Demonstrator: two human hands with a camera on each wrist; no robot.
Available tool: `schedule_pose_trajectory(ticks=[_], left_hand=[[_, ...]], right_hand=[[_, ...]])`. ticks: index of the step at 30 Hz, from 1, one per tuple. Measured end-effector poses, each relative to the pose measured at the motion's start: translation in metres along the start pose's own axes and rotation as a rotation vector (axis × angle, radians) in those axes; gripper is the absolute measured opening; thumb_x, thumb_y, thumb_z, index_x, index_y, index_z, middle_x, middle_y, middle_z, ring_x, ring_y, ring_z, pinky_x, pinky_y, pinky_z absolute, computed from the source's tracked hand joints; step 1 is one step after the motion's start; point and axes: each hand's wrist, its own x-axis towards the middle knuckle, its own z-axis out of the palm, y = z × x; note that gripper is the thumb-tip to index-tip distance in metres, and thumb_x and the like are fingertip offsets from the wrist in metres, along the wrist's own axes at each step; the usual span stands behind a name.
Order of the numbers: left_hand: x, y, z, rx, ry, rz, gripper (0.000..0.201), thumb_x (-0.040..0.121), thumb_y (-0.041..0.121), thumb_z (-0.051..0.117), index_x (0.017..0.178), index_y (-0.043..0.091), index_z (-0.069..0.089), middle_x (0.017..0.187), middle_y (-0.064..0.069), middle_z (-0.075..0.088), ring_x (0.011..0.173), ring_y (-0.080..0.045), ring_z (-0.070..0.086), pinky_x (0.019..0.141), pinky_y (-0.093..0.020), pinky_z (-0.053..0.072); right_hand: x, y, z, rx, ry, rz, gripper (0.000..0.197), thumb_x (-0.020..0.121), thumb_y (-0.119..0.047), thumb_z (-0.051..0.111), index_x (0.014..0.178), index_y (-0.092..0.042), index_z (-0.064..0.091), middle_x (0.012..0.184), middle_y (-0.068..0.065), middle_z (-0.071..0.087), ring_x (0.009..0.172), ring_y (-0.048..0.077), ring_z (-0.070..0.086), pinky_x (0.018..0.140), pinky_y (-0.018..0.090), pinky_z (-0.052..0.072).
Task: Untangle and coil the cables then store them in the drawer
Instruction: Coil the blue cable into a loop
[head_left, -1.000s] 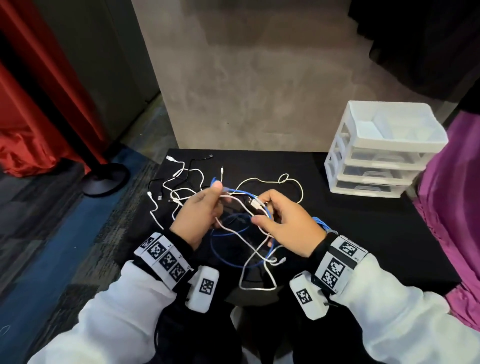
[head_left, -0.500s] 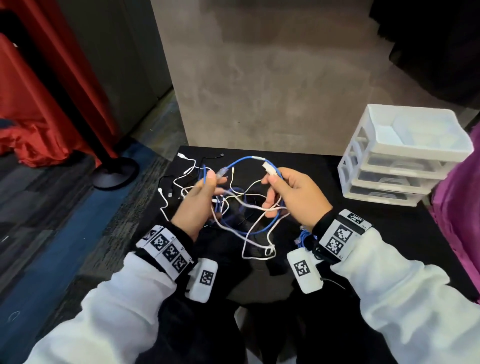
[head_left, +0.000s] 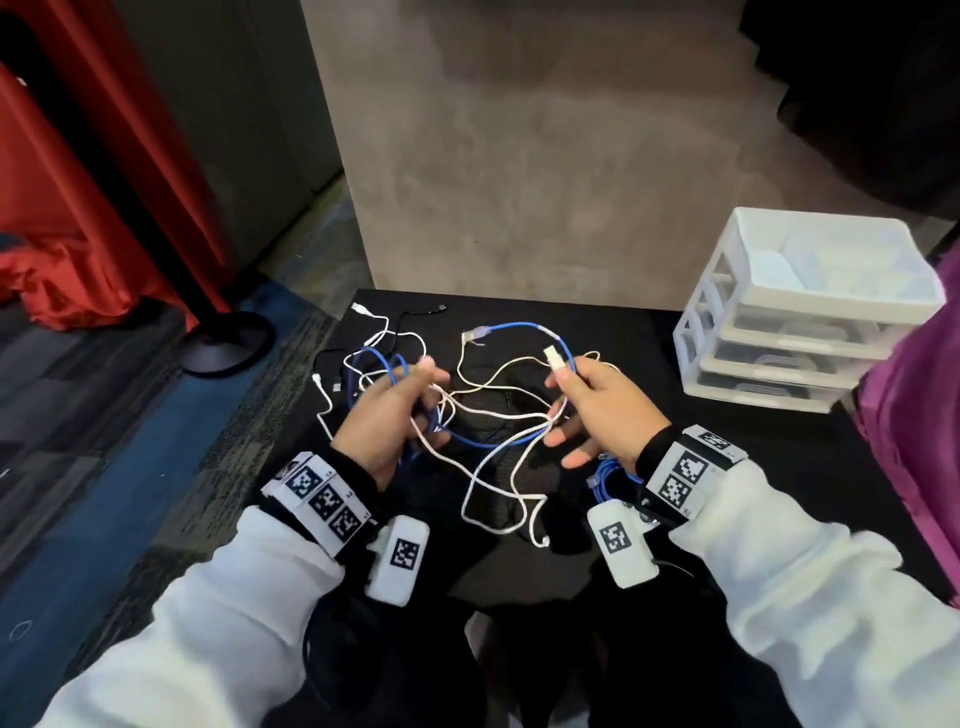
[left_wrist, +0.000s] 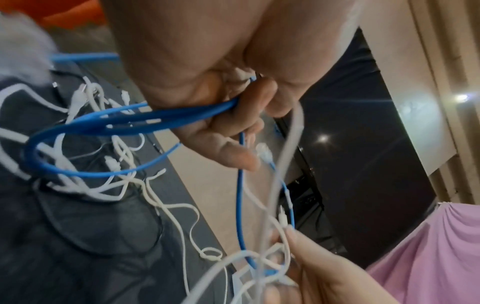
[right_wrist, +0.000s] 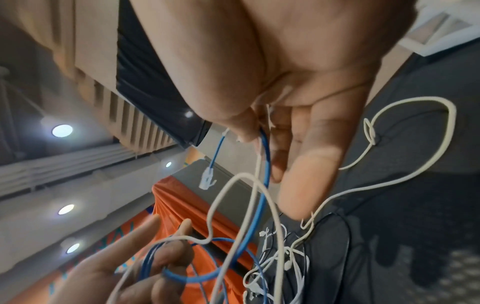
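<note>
A tangle of white, blue and black cables hangs between my hands above the black table (head_left: 727, 457). My left hand (head_left: 395, 410) grips loops of the blue cable (left_wrist: 124, 117) together with white strands. My right hand (head_left: 587, 400) pinches a white cable (head_left: 498, 415) just below its white plug (head_left: 555, 357), with the blue cable (head_left: 519, 327) arching over it; its lower fingers are spread. The blue cable's clear plug (right_wrist: 207, 181) dangles free. More white cable (head_left: 374, 332) and a black cable (head_left: 415, 314) lie on the table behind the left hand.
A white three-drawer organiser (head_left: 800, 312) stands at the table's right back, drawers pushed in. A purple cloth (head_left: 914, 395) hangs at the right edge. Left of the table are a black stand base (head_left: 228, 340) and red drapes (head_left: 62, 218). A concrete wall rises behind.
Both hands have lifted the tangle and drawn apart, stretching the cables between them. The right hand's lower fingers have spread out. The blue cable's end now arches over between the hands.
</note>
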Motion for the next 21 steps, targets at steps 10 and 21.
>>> schedule_pose_trajectory(ticks=[10,21], left_hand=[[0.029,0.061,-0.02,0.439,-0.049,0.395,0.024,0.107,0.026,0.044,0.115,0.016,0.065,0.1,-0.002,0.072,0.056,-0.02,0.059,0.07,-0.042,0.053],[0.036,0.078,-0.025,0.851,0.066,0.716,0.023,0.105,0.021,0.04,0.104,0.025,0.063,0.099,0.005,0.074,0.093,-0.009,0.073,0.094,-0.045,0.056]], right_hand=[[0.04,-0.018,-0.008,0.549,0.057,-0.062,0.025,0.107,-0.011,0.055,0.13,-0.003,0.056,0.11,0.024,0.067,0.099,0.036,0.077,0.084,0.039,0.065],[0.028,0.002,-0.003,0.257,0.106,-0.047,0.021,0.105,-0.022,0.059,0.117,-0.006,0.066,0.102,0.012,0.071,0.086,0.021,0.069,0.073,0.035,0.06]])
